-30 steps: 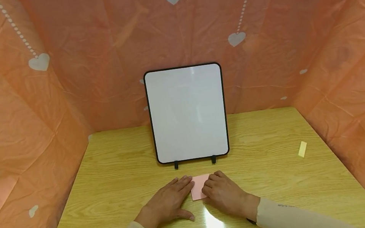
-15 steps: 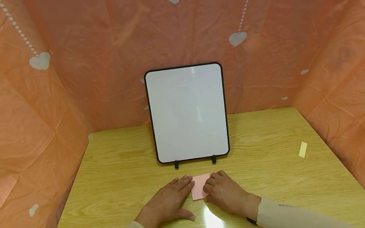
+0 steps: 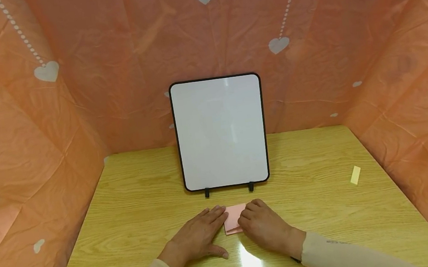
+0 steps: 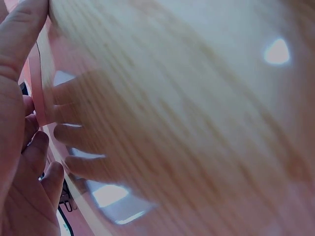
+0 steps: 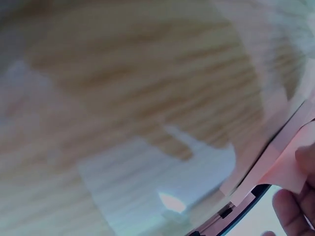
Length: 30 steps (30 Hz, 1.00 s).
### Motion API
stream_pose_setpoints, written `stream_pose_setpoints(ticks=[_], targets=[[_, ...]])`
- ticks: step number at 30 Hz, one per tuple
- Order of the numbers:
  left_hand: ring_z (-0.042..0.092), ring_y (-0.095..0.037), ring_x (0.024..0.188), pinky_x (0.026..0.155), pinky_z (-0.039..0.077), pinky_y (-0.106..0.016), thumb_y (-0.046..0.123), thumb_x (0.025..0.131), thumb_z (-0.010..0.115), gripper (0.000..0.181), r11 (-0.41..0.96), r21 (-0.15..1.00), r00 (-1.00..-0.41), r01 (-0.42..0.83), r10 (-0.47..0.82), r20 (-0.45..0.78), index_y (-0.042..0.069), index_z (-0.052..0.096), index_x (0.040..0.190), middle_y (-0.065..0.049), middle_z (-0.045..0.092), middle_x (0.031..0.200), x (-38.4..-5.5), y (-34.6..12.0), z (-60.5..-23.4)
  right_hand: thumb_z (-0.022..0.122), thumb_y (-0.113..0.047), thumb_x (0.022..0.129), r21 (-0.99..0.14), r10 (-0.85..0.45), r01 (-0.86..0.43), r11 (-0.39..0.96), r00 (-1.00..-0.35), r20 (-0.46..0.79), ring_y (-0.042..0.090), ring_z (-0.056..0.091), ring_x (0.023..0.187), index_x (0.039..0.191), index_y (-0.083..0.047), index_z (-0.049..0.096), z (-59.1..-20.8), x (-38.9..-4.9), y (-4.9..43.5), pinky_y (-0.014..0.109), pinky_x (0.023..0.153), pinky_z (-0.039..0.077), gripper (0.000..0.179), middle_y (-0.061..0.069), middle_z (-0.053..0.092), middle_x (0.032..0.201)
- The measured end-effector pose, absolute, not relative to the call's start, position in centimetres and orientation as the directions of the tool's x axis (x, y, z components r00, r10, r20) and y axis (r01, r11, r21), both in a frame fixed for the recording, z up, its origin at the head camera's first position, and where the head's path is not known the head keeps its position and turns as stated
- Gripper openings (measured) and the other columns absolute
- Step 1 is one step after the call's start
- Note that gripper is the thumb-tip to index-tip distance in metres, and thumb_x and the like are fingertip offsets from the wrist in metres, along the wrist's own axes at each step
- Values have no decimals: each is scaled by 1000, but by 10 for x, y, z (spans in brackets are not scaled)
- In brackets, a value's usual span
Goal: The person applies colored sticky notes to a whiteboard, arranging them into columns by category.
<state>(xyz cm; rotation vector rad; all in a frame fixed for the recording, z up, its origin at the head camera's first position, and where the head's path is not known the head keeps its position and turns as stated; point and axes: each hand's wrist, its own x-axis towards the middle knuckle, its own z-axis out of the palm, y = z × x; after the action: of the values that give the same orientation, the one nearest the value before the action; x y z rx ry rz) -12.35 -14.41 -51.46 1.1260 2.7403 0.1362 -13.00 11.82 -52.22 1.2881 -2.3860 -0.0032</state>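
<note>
A pink sticky note pad [image 3: 232,218] lies on the wood-grain table, between my two hands. My left hand [image 3: 197,237] rests flat, palm down, with its fingertips on the pad's left edge and the thumb spread apart on the table. At the pad's right side, my right hand [image 3: 266,225] has curled fingers and pinches the top sheet [image 5: 288,167]. That sheet's near edge bends up off the rest of the pad, as the right wrist view shows. The right hand covers the pad's right part.
Behind the pad stands a blank whiteboard [image 3: 220,132] with a black frame, on two small black feet. A small yellow paper strip [image 3: 355,175] lies toward the table's right edge. Orange cloth with white hearts encloses the back and sides.
The near edge of the pink top sheet has come up from the pad beside my right hand, where it lay flat before. My left hand has stayed in place.
</note>
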Motion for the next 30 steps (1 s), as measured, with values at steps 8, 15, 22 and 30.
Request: stream_pose_setpoints(ticks=[8, 15, 22, 30], targets=[[28, -21, 161, 130, 30, -41, 80, 85, 61, 108, 713, 165, -703, 682, 701, -124, 10, 38, 164, -6, 31, 173, -124, -144, -515, 78, -16, 93, 230, -802, -800, 555, -441, 402, 16, 58, 85, 85, -17, 63, -523, -134, 117, 36, 90, 53, 17, -6, 66, 86], [28, -21, 161, 131, 29, -40, 81, 84, 61, 109, 719, 170, -708, 674, 694, -127, 11, 37, 165, -5, 31, 174, -124, -144, -516, 80, -20, 94, 251, -814, -794, 554, -453, 363, 15, 57, 88, 90, -18, 62, -520, -134, 116, 35, 90, 52, 18, -6, 65, 90], [28, -21, 161, 131, 29, -40, 79, 84, 63, 108, 721, 185, -710, 668, 692, -133, 12, 37, 165, -4, 30, 174, -124, -144, -514, 73, -17, 96, 281, -830, -801, 529, -419, 369, 17, 53, 89, 94, -16, 59, -520, -137, 114, 34, 92, 51, 14, -4, 58, 90], [28, -21, 161, 131, 28, -41, 78, 85, 64, 107, 717, 175, -706, 675, 696, -129, 11, 37, 165, -5, 30, 174, -124, -144, -514, 72, -20, 99, 308, -838, -790, 531, -434, 331, 17, 57, 96, 99, -16, 62, -518, -140, 113, 33, 97, 51, 10, -4, 60, 94]])
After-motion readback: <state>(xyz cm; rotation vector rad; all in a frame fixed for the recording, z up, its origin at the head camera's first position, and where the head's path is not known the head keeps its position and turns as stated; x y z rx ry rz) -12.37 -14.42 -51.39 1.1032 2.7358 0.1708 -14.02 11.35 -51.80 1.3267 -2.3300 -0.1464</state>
